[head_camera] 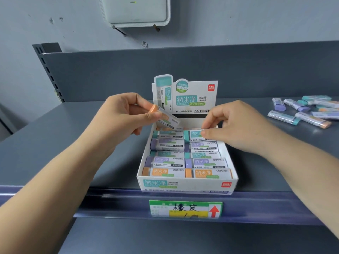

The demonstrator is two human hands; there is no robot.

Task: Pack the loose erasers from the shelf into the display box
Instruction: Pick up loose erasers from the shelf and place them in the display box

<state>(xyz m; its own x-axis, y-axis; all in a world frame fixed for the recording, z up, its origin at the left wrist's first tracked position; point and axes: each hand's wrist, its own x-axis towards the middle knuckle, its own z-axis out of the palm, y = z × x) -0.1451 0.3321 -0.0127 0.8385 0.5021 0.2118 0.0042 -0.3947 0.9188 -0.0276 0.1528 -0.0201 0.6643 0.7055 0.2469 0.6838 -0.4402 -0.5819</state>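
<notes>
A white display box [185, 186] stands at the shelf's front edge, its printed lid flap upright behind it. Two columns of sleeved erasers, orange, purple and teal, fill it. My left hand [121, 112] hovers above the box's back left corner and pinches an orange eraser [165, 116], tilted down to the right. My right hand [236, 129] rests over the back right of the box, thumb and fingers on a teal eraser [194, 135] lying in the top row. Several loose erasers [304, 111] lie on the shelf at the far right.
The grey shelf [73, 136] has a back panel and a slotted upright at the left. A green and yellow price label [185, 208] is clipped to the front rail. A white device [135, 10] hangs on the wall above.
</notes>
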